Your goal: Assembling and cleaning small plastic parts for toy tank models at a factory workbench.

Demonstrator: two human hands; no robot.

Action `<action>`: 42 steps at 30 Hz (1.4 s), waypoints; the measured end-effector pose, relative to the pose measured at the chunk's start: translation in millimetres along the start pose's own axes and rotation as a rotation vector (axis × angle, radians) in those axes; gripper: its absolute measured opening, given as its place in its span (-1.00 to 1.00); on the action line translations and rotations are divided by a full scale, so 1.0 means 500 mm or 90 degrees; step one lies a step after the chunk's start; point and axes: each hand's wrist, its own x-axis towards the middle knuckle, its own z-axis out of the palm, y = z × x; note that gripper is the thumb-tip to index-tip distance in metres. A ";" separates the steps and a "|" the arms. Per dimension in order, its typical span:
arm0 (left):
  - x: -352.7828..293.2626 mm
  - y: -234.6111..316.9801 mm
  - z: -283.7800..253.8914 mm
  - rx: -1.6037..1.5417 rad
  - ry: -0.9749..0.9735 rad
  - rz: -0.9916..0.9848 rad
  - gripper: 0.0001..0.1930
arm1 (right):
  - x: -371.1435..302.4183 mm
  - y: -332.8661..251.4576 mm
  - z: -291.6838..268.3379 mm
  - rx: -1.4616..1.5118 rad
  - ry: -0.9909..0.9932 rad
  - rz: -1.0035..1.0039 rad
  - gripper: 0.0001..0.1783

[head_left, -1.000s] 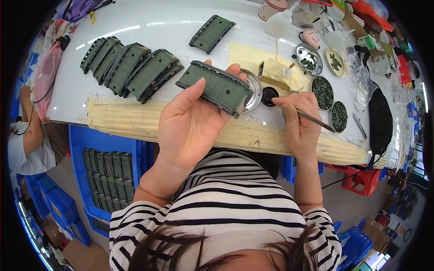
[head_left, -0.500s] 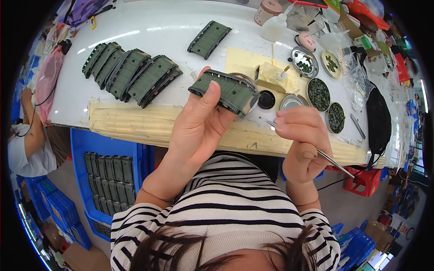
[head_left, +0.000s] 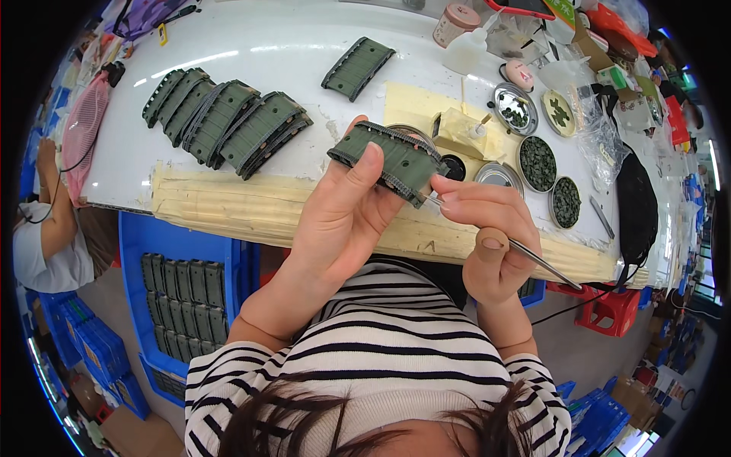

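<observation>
Green ribbed plastic part (head_left: 388, 158) is lifted above the near edge of a white bench (head_left: 251, 57), in the only view, the head camera. Strips of pale masking tape (head_left: 228, 206) run along that bench edge. On the bench lie a row of matching green parts (head_left: 225, 122) leaning on one another, and one single green part (head_left: 358, 68) further back. To the right stand round metal tins of small dark pieces (head_left: 538, 162) on and beside a yellow sheet (head_left: 411, 110). Under the bench a blue crate (head_left: 186, 293) holds more green parts in rows, and another person's arm (head_left: 53, 206) shows at the far left.

Left hand (head_left: 343, 221) has its grip clamped on the green ribbed plastic part, thumb across the top face. Right hand (head_left: 487, 236) has its fingers pinched together around thin metal tweezers (head_left: 533, 255), whose tip meets the part's lower right corner.
</observation>
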 end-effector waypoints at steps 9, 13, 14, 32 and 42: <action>-0.001 0.001 0.000 -0.006 0.002 0.004 -0.59 | -0.002 0.005 0.006 0.005 0.014 -0.002 -0.78; 0.000 -0.001 -0.002 -0.005 0.009 0.005 -0.59 | 0.000 0.004 0.006 -0.007 0.011 -0.006 -0.79; 0.000 -0.001 -0.002 -0.005 0.012 0.005 -0.59 | -0.002 0.007 0.008 -0.003 0.016 -0.008 -0.79; 0.007 -0.001 -0.014 -0.013 -0.081 -0.010 -0.49 | 0.002 -0.022 0.004 -0.108 -0.043 -0.083 -0.71; 0.007 0.000 -0.006 -0.027 -0.092 -0.019 -0.47 | 0.001 -0.029 -0.002 -0.145 -0.078 -0.087 -0.55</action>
